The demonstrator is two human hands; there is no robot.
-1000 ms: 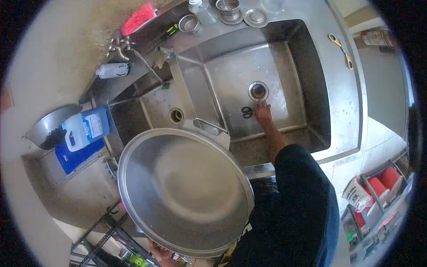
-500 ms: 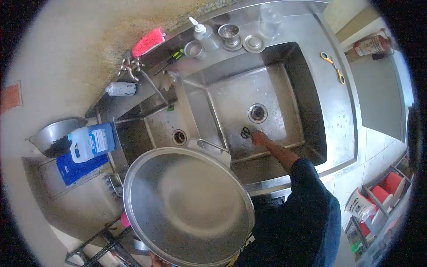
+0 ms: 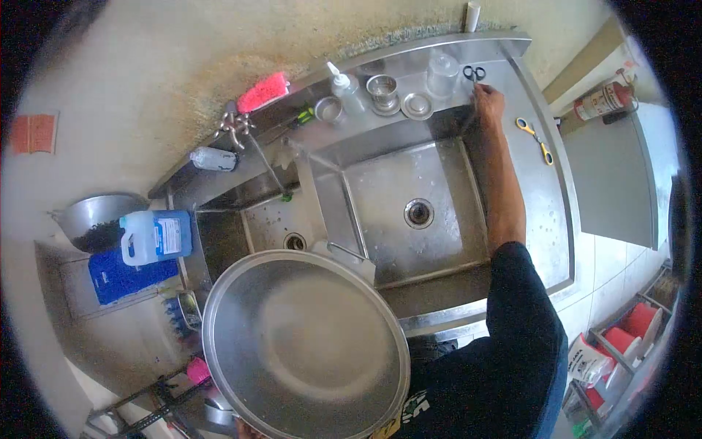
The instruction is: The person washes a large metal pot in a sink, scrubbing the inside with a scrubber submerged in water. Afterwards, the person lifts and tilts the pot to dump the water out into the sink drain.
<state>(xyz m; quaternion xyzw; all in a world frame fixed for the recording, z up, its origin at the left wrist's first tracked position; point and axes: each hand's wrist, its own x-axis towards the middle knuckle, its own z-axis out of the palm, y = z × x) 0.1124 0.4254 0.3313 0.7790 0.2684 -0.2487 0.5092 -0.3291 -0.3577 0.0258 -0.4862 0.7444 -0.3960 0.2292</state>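
Note:
My right hand (image 3: pixel 490 104) reaches over the counter's back right corner, closed on a pair of black-handled scissors (image 3: pixel 474 72). The scissors' loops point towards the wall, and my fingers hide the blades. At the bottom edge, my left hand (image 3: pixel 246 430) shows only in part, gripping the rim of a large round metal pan (image 3: pixel 307 351). The pan's inside faces me, and one of its handles lies over the sink's front edge. Yellow-handled scissors (image 3: pixel 535 140) lie on the counter right of my right forearm.
A double steel sink (image 3: pixel 387 241) lies before me. Along its back stand a clear jar (image 3: pixel 442 75), a metal cup (image 3: pixel 382 89), a lid (image 3: pixel 417 105) and a pump bottle (image 3: pixel 345 88). A tap (image 3: pixel 235 128) and a blue jug (image 3: pixel 157 235) are at left.
My right hand has carried the black-handled scissors from inside the sink basin up to the back right counter. My left hand stays at the pan; the view has shifted slightly.

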